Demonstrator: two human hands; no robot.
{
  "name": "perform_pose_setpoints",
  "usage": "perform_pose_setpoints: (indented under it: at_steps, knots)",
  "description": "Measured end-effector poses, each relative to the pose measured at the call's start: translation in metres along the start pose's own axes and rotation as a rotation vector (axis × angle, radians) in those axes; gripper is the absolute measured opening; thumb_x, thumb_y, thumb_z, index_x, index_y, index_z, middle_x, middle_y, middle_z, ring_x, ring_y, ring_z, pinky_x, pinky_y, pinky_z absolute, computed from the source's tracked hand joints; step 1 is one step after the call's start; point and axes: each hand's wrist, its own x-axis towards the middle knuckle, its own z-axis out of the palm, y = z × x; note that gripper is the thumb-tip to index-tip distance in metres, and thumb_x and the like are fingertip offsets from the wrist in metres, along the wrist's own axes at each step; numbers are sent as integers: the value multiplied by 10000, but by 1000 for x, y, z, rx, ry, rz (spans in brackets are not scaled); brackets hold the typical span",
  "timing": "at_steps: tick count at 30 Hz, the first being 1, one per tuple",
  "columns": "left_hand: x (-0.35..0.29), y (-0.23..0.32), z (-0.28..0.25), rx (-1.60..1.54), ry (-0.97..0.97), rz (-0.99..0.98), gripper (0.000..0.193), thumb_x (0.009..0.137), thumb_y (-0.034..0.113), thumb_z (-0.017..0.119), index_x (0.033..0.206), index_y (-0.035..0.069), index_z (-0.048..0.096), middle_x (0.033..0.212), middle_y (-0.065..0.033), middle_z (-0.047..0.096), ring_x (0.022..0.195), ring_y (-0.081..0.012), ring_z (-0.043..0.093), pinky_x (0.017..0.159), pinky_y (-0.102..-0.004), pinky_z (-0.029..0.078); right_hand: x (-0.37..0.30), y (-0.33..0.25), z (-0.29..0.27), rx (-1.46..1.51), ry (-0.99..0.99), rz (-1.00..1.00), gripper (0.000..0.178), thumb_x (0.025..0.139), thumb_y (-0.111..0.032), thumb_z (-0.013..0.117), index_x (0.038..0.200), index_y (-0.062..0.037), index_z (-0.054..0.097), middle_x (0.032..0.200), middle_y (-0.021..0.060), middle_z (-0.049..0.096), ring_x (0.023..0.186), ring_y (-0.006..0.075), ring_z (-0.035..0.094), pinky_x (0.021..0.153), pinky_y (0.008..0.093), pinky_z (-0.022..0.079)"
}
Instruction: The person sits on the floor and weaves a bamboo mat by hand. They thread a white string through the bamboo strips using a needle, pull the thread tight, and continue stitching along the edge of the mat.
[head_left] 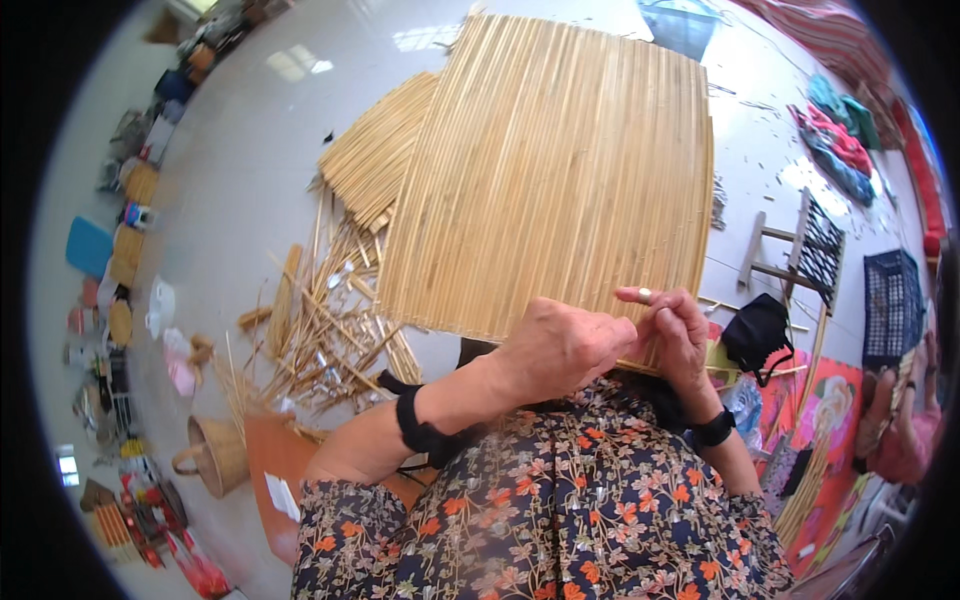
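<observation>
A large mat of narrow straw-coloured strips (550, 170) lies in front of me, its near edge at my lap. Over that edge, near its right corner, my left hand (570, 340) is closed with the knuckles up. Close beside it my right hand (674, 335) has curled fingers at the mat's corner, one finger pointing left with a ring-like band on it. The fingertips of both hands meet, and whatever they pinch is too small or hidden to make out. Dark bands circle both wrists. A second, smaller strip mat (380, 145) sticks out from under the large one at the left.
Loose strips and scraps (330, 310) are heaped left of the mat. A woven basket (215, 455) stands farther left. On the right are a small wooden stool (795, 250), a black cloth bag (758, 338), a dark plastic crate (890, 310) and a seated person (905, 435).
</observation>
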Motion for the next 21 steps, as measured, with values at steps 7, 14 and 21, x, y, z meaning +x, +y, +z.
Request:
perform_pose_setpoints:
  at_steps: [7, 14, 21]
  knots:
    - [12, -15, 20, -67, 129, 11, 41, 884, 139, 721, 891, 99, 729, 728, -97, 696, 631, -257, 702, 555, -350, 551, -3, -11, 11, -137, 91, 143, 119, 1079, -116, 495, 1037, -15, 541, 849, 68, 639, 696, 150, 692, 618, 259, 559]
    - [-10, -26, 14, -109, 178, -134, 57, 879, 121, 721, 907, 79, 748, 757, -110, 717, 631, -247, 710, 550, -332, 555, -8, -10, -2, 87, 159, 176, 117, 1075, -102, 507, 1021, -14, 562, 810, 58, 643, 636, 120, 651, 572, 248, 535]
    - [10, -19, 28, -67, 190, 46, 91, 862, 124, 741, 938, 78, 724, 721, -80, 687, 602, -237, 686, 530, -340, 536, 7, -20, 8, -96, 21, 152, 131, 1083, -115, 505, 1030, -3, 549, 848, 53, 640, 684, 125, 665, 628, 240, 540]
